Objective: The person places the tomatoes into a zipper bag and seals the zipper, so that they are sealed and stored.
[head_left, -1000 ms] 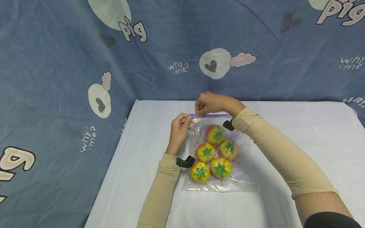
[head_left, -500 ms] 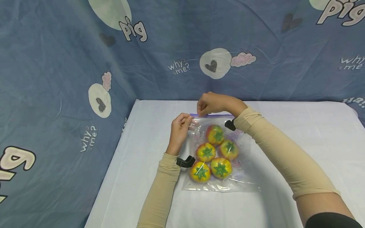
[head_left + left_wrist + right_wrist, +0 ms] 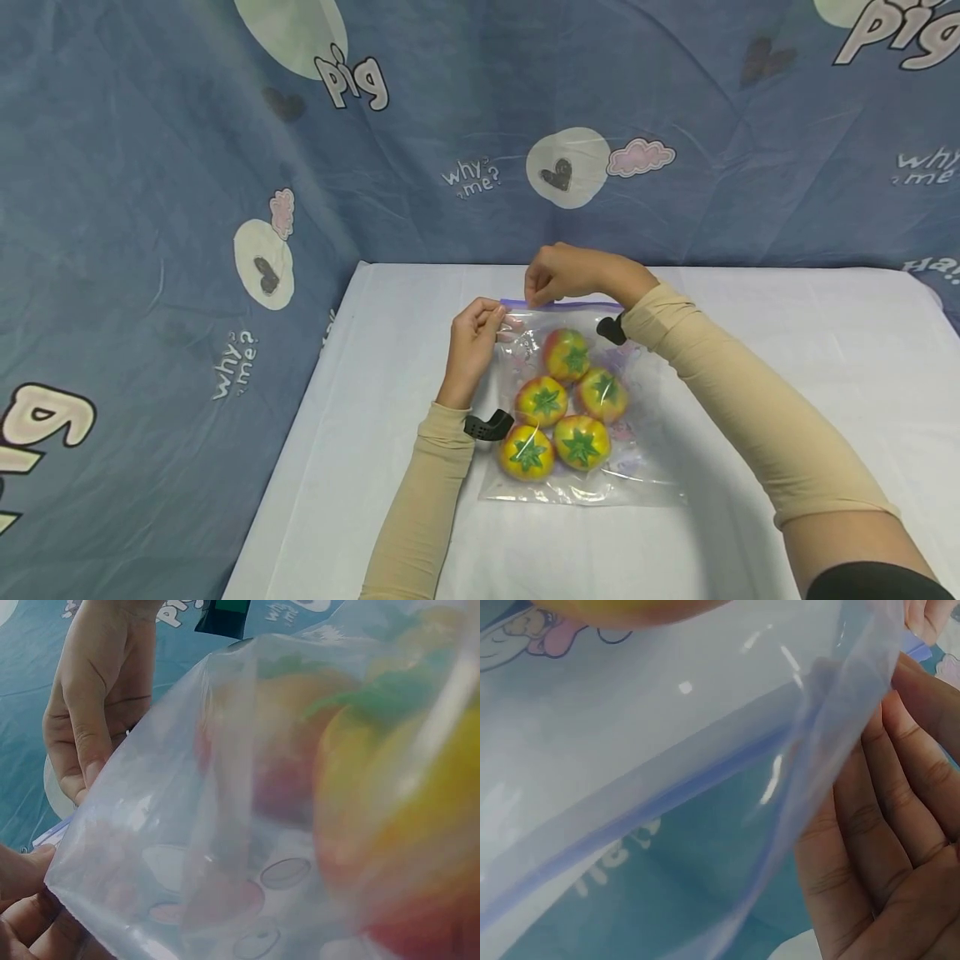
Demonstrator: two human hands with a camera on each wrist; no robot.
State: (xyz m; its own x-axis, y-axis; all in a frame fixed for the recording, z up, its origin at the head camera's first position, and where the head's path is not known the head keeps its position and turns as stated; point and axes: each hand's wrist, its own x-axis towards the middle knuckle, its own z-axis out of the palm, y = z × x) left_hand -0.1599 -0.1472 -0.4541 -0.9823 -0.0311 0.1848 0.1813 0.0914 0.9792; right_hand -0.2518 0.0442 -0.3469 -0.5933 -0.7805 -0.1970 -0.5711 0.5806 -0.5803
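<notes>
A clear zip bag (image 3: 645,467) lies on the white table in the head view, holding several round yellow-and-red fruits (image 3: 581,442) with green star-shaped tops. Along its far edge runs a purple zip strip (image 3: 516,303). My left hand (image 3: 470,346) pinches the bag's top left corner between thumb and fingers. Just right of it, my right hand (image 3: 579,273) pinches the purple strip from above. The right wrist view shows the right hand's fingers (image 3: 859,817) behind the film, with the strip apart from the other edge of the mouth there. Fingertips on the strip are partly hidden.
The white tabletop (image 3: 405,333) extends on both sides of the bag. A blue patterned cloth (image 3: 420,125) hangs at the back and left. Black wrist cameras (image 3: 488,426) sit close to the bag on both arms.
My right hand has slid a little to the right along the purple strip, still pinching it. The left hand, bag and fruits have stayed in place.
</notes>
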